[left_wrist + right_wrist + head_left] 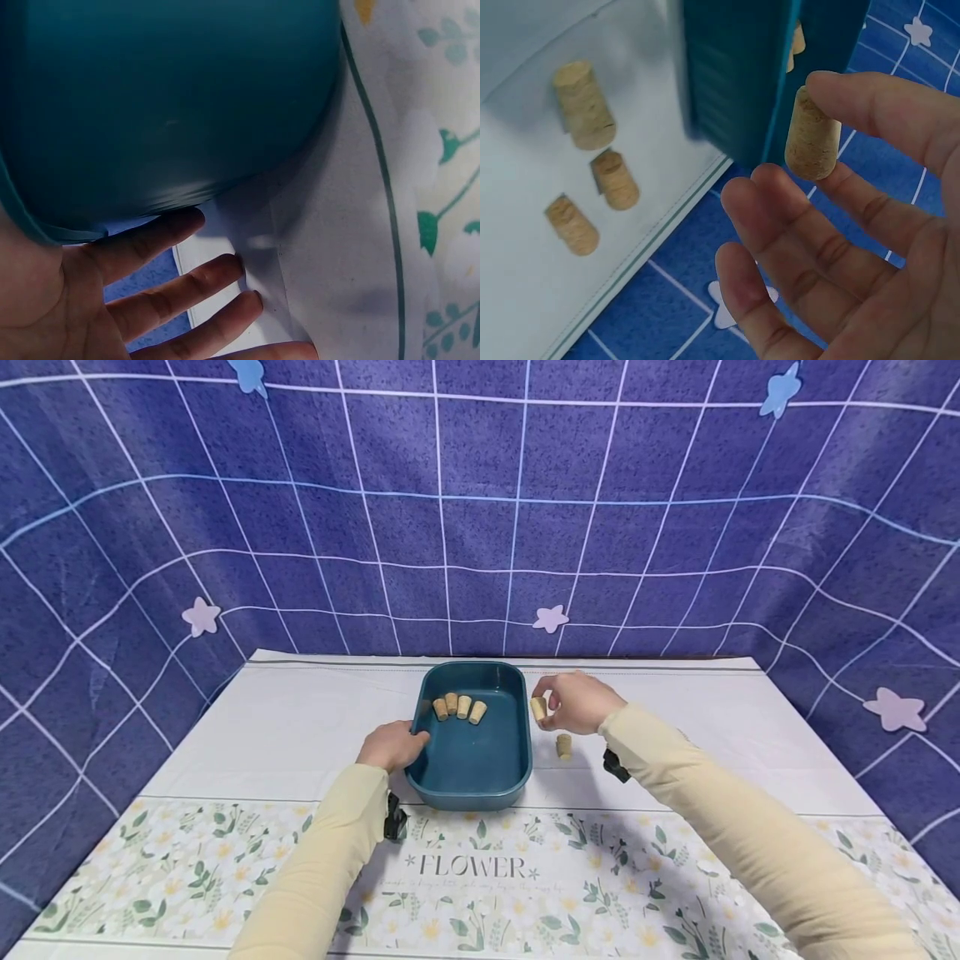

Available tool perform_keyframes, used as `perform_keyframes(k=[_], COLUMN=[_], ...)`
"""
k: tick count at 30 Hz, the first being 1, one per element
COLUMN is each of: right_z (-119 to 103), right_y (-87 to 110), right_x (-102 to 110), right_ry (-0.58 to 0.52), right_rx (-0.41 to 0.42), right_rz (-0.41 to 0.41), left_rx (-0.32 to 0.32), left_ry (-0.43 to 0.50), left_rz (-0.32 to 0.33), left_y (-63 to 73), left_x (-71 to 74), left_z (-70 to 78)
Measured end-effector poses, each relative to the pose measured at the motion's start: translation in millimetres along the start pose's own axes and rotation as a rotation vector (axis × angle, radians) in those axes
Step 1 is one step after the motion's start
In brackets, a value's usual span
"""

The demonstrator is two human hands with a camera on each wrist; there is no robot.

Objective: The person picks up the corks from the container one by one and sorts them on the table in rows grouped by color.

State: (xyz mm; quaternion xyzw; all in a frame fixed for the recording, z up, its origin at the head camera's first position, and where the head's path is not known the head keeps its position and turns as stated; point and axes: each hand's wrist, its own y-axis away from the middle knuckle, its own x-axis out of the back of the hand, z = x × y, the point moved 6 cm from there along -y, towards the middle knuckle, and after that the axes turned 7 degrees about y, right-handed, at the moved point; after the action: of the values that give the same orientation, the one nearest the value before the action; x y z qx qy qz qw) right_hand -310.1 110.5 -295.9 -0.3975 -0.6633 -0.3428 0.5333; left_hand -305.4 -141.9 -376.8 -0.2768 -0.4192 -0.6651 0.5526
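Observation:
A teal rectangular tub [480, 777] stands on the table with several tapered corks [464, 707] lying in a row inside. My left hand [393, 746] grips its left rim, thumb over the edge; in the left wrist view the fingers [176, 300] spread along the outside. Just beyond the right rim, my right hand [579, 702] pinches one cork [814, 139] between thumb and index finger, above the table. Another cork [564, 746] lies on the table below that hand. Three corks on the table show in the right wrist view, including a larger one [585, 105].
The white table cover [300, 718] carries a floral band with the word FLOWER along the front. A blue gridded curtain [480, 527] with stars surrounds the back and sides. Each sleeve has a dark wrist device, such as the left one [394, 817].

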Motion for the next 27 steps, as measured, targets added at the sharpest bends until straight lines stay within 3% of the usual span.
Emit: perform_keyframes(k=[27], right_z=[54.0], right_y=[22.5], right_x=[-20.9], right_ry=[-0.047], right_rx=[-0.032], right_rz=[-0.012], left_rx=[0.016], left_ry=[0.021], left_rz=[0.007], left_y=[2.0], left_x=[0.2], left_z=[0.0])
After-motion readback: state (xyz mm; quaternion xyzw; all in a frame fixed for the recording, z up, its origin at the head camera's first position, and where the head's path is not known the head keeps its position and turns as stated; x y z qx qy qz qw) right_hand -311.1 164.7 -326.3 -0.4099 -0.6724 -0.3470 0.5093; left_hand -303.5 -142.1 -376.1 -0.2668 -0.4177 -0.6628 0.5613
